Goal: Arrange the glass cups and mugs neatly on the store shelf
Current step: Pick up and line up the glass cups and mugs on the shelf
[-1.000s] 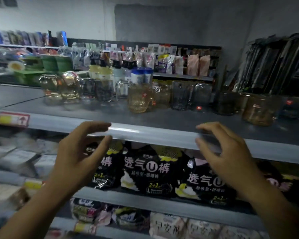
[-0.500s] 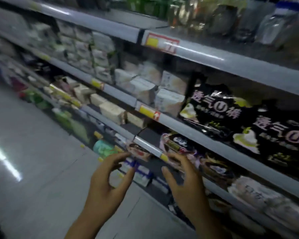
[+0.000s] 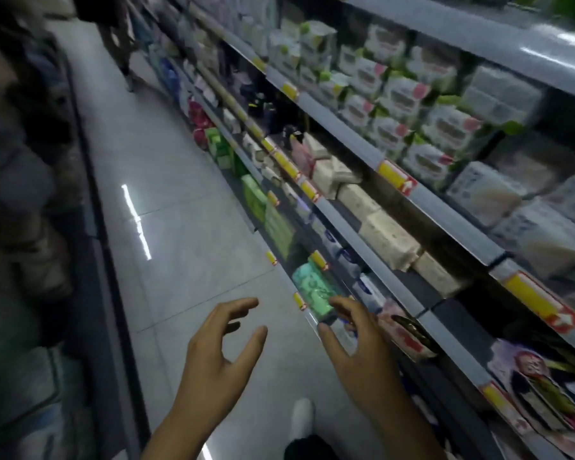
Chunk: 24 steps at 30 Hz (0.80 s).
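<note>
A: Head view is pretty blurry. Left hand [image 3: 218,356] and right hand [image 3: 362,346] both float over the aisle floor [image 3: 180,227], fingers loosely curled, holding nothing.

B: Cups and mugs anywhere?

A: Can't spot any. The shelf [image 3: 445,207] on the right only shows wrapped packs [image 3: 389,240] and yellow price tags [image 3: 397,177]. White shoe [image 3: 302,418] down below.

No text can be read: the yellow price tags [image 3: 396,177] on the shelf edges and the package print are blurred.

The grey store shelf [image 3: 478,44] slants away along the right.
</note>
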Motion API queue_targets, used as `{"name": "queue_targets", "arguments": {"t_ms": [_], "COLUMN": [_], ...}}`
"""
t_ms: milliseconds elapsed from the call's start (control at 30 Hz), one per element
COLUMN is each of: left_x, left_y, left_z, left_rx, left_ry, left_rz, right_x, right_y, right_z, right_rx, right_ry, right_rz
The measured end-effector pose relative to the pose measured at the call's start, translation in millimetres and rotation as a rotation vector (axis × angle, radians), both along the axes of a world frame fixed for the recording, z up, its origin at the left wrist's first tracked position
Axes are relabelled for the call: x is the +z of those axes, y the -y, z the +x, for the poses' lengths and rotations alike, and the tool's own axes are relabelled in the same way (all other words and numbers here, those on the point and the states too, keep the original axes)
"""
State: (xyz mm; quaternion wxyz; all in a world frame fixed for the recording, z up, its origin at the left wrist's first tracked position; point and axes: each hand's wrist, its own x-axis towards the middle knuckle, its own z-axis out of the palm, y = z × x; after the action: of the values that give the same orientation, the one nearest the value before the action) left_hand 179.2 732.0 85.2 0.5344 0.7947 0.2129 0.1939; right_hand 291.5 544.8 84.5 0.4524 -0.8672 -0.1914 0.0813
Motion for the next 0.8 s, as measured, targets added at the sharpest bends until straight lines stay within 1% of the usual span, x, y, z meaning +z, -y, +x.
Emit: {"name": "queue_targets", "arguments": {"t_ms": [100, 233, 367, 500, 633, 700, 800], "left_x": [-13.6, -28.4, -18.3, 2.8, -0.5, -4.8, -12.8], "left_y": [-50.4, -125.6, -207.6, -279.9, -330.9, -355.2, -403.6], "left_z": [21.2, 72.5, 140.9, 197.7, 246.3, 274.5, 331.8], "left_rx": [0.088, 0.170, 0.213, 0.241, 0.283, 0.255, 0.147], "left_ry": [-0.021, -0.038, -0.070, -0.067, -0.050, -0.058, -0.061], "left_rz": [-0.038, -0.034, -0.025, 0.003, -0.058, -0.073, -0.058], "right_x": [-11.9, -25.5, -11.5, 20.1, 31.3, 28.1, 12.0], "right_y": [-58.8, -150.3, -248.8, -331.1, -392.4, -413.7, -440.7], "right_z": [37.1, 106.7, 191.7, 260.2, 311.6, 331.9, 364.3], "right_rx": [0.092, 0.181, 0.318, 0.326, 0.312, 0.298, 0.241], "right_ry": [-0.001, 0.021, -0.033, -0.029, 0.022, 0.041, 0.035], "right_rz": [-0.037, -0.024, -0.002, 0.058, 0.061, 0.039, -0.014]}}
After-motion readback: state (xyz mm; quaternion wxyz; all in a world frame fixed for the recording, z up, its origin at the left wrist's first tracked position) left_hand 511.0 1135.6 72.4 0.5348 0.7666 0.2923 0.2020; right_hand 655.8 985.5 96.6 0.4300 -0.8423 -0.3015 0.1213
